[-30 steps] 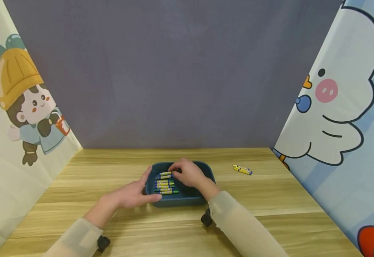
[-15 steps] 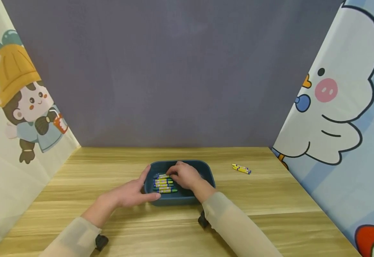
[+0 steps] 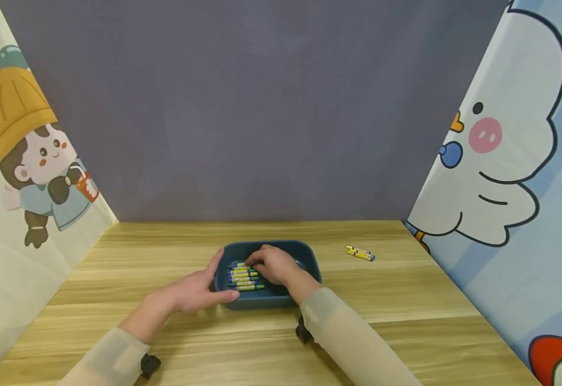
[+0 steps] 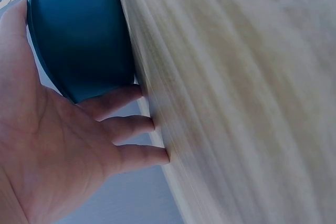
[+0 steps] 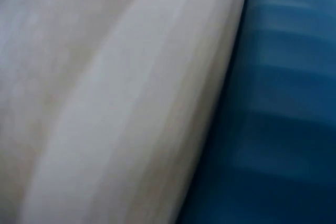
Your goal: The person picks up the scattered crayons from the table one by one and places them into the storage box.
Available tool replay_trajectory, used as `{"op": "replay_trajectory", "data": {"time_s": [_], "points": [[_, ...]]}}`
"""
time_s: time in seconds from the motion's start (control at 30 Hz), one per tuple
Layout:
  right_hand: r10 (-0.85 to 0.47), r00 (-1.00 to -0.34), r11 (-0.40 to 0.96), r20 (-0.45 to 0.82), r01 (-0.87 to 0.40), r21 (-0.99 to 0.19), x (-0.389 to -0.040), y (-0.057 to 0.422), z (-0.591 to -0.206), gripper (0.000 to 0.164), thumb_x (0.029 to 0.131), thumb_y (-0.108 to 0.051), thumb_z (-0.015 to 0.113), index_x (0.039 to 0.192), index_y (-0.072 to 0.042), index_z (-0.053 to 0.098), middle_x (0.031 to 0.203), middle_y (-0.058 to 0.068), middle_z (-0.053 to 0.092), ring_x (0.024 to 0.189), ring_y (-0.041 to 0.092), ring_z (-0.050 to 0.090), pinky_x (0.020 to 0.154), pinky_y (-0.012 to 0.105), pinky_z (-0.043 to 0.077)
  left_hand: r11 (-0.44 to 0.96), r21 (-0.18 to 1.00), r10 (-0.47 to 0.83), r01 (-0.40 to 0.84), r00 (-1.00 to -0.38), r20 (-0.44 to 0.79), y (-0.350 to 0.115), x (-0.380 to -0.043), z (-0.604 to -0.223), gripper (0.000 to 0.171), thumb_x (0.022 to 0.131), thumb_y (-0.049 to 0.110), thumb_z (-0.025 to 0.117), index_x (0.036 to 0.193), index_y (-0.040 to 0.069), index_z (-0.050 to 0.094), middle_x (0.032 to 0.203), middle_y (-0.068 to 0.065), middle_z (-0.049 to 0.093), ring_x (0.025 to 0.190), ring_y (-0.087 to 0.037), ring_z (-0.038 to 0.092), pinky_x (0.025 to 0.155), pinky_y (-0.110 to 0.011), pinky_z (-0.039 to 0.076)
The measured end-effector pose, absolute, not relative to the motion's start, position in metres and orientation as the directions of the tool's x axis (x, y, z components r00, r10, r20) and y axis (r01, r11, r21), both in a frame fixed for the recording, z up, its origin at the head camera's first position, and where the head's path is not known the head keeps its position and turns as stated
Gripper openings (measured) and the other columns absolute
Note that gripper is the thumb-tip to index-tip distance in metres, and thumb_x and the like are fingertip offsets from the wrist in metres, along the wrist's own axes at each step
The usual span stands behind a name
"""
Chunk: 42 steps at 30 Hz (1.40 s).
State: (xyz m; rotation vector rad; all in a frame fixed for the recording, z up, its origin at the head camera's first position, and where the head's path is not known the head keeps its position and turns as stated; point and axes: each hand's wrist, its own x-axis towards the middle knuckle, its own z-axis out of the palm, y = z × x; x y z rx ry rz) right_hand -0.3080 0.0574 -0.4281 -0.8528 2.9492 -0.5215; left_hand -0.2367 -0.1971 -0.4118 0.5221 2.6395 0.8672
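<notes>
A dark blue plastic bin stands on the table, with several yellow-wrapped crayons lying in a row in its left half. My left hand is spread around the bin's left end, thumb over the front rim. In the left wrist view its straight fingers reach down to the tabletop beside the bin wall. Inside the bin, the bent fingers of my right hand are at the right end of the rearmost crayons. I cannot tell whether they pinch one; the hand covers part of it.
Two more yellow crayons lie together on the wooden table, to the right of the bin. A grey panel closes off the back, and printed cartoon sheets stand at both sides. The right wrist view shows only tabletop and blue bin wall.
My right hand has shifted slightly left inside the bin, and the rearmost crayons have moved left and closer to the row in front. My left hand has stayed at the bin's left end.
</notes>
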Motion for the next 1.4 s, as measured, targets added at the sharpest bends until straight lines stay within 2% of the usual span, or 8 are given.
{"op": "replay_trajectory", "data": {"time_s": [0.17,0.37,0.6,0.73,0.9,1.1,1.23,1.4], "points": [[-0.525,-0.849,0.793,0.063,-0.515,-0.325,-0.308,0.056,-0.429,0.027,0.111,-0.018,0.067,0.13,-0.031,0.081,0.12,-0.002,0.07,0.102,0.016,0.068,0.098,0.041,0.059,0.751,0.616,0.429,0.237,-0.884,-0.183,-0.198,-0.235,-0.411,0.126,0.1,0.071,0.067,0.176,0.012,-0.014,0.162,-0.035,0.05,0.145,-0.043,0.059,0.119,-0.062,0.047],[-0.526,-0.847,0.786,0.074,-0.518,-0.339,-0.309,0.055,-0.427,0.026,0.111,-0.019,0.068,0.13,-0.03,0.081,0.122,-0.002,0.071,0.105,0.016,0.069,0.099,0.04,0.059,0.749,0.619,0.428,0.235,-0.885,-0.182,-0.199,-0.235,-0.412,0.125,0.1,0.071,0.067,0.176,0.013,-0.013,0.164,-0.034,0.048,0.146,-0.043,0.058,0.118,-0.063,0.047],[-0.554,-0.823,0.694,0.127,-0.54,-0.476,-0.307,0.062,-0.416,0.025,0.111,-0.023,0.068,0.133,-0.025,0.08,0.127,0.0,0.074,0.11,0.017,0.07,0.097,0.041,0.059,0.739,0.629,0.433,0.244,-0.886,-0.166,-0.198,-0.235,-0.414,0.126,0.099,0.07,0.069,0.177,0.012,-0.011,0.162,-0.033,0.051,0.143,-0.038,0.06,0.119,-0.061,0.047],[-0.542,-0.822,0.64,0.174,-0.538,-0.548,-0.308,0.077,-0.406,0.026,0.112,-0.021,0.067,0.134,-0.019,0.079,0.126,0.003,0.074,0.095,0.014,0.066,0.085,0.036,0.057,0.729,0.637,0.436,0.25,-0.887,-0.152,-0.197,-0.235,-0.414,0.127,0.099,0.069,0.07,0.177,0.011,-0.011,0.159,-0.032,0.054,0.141,-0.036,0.061,0.118,-0.06,0.047],[-0.493,-0.836,0.598,0.24,-0.526,-0.605,-0.314,0.113,-0.392,0.026,0.11,-0.019,0.07,0.133,-0.013,0.08,0.128,0.009,0.073,0.076,0.013,0.056,0.071,0.031,0.05,0.732,0.636,0.429,0.244,-0.89,-0.153,-0.196,-0.234,-0.412,0.127,0.098,0.069,0.071,0.177,0.011,-0.011,0.158,-0.03,0.057,0.14,-0.036,0.062,0.119,-0.06,0.047],[-0.418,-0.87,0.627,0.261,-0.484,-0.611,-0.324,0.172,-0.387,0.025,0.109,-0.018,0.07,0.132,-0.014,0.08,0.126,0.012,0.076,0.077,0.011,0.061,0.068,0.031,0.052,0.755,0.608,0.415,0.246,-0.897,-0.154,-0.196,-0.233,-0.411,0.129,0.098,0.071,0.071,0.176,0.011,-0.012,0.153,-0.034,0.06,0.138,-0.038,0.064,0.12,-0.06,0.047],[-0.381,-0.896,0.637,0.229,-0.434,-0.637,-0.331,0.214,-0.394,0.026,0.11,-0.017,0.069,0.134,-0.012,0.078,0.129,0.017,0.075,0.071,0.018,0.06,0.062,0.033,0.051,0.755,0.608,0.414,0.247,-0.898,-0.15,-0.196,-0.233,-0.412,0.129,0.098,0.071,0.071,0.176,0.012,-0.013,0.153,-0.035,0.059,0.138,-0.039,0.064,0.121,-0.061,0.046],[-0.342,-0.923,0.669,0.174,-0.369,-0.645,-0.336,0.265,-0.411,0.029,0.111,-0.016,0.066,0.137,-0.005,0.075,0.134,0.023,0.071,0.079,0.029,0.066,0.065,0.033,0.055,0.753,0.611,0.416,0.245,-0.896,-0.153,-0.197,-0.234,-0.414,0.129,0.098,0.072,0.07,0.177,0.013,-0.013,0.156,-0.035,0.056,0.141,-0.039,0.063,0.122,-0.061,0.045]]}}
